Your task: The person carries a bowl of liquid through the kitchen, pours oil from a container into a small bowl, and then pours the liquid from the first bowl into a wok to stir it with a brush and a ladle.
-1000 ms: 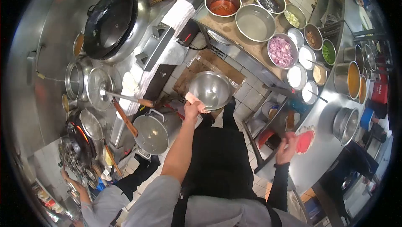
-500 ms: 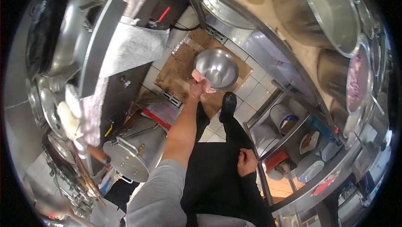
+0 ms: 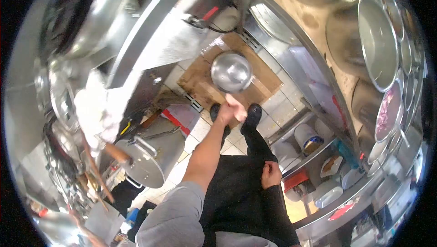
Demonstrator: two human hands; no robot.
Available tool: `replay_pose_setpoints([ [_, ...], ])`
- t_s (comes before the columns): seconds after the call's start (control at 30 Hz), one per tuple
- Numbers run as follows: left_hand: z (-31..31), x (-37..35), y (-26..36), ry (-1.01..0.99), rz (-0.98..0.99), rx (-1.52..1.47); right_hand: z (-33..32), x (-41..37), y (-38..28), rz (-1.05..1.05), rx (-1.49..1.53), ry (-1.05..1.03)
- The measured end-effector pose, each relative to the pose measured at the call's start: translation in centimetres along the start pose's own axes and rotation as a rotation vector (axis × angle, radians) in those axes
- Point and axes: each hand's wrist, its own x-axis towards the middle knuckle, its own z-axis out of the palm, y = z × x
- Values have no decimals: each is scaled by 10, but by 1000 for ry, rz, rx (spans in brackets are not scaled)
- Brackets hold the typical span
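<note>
Steel bowl (image 3: pixel 231 71) lies just beyond the left hand (image 3: pixel 232 109)

Bright, even overhead light fills the kitchen and leaves a white glare spot inside the steel bowl (image 3: pixel 231 71), which is the sharpest thing in view. Left of the bowl the stove (image 3: pixel 91 33) smears into motion blur with washed-out highlights. Right of it the desk (image 3: pixel 309 17) bows in a fisheye curve toward the black vignette.

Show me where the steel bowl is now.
Head view, upper middle: the steel bowl shows against the brown cardboard on the tiled floor, just beyond the fingers of the left hand.
</note>
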Motion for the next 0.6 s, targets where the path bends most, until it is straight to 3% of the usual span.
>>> replay_pose_setpoints([
  [0.07,3,-47,29,-118,21,-228,4,-1,4,2,-4,-47],
  [0.13,13,-115,97,-237,-44,-432,9,-4,17,-26,3,-63],
  [0.2,12,-163,141,-398,25,-555,10,-7,13,3,-20,-103],
  [0.23,3,-175,149,-557,57,-584,10,-7,14,-2,-28,-125],
  [0.33,1,-222,198,-680,256,-914,16,-8,13,5,-50,-180],
  [0.4,-12,-226,209,-761,263,-1112,17,-12,18,14,-67,-208],
  [0.47,-11,-251,266,-646,351,-1037,21,-9,18,-6,-73,-239],
  [0.6,-12,-277,327,-305,340,-839,22,-13,5,-22,-67,-228],
])
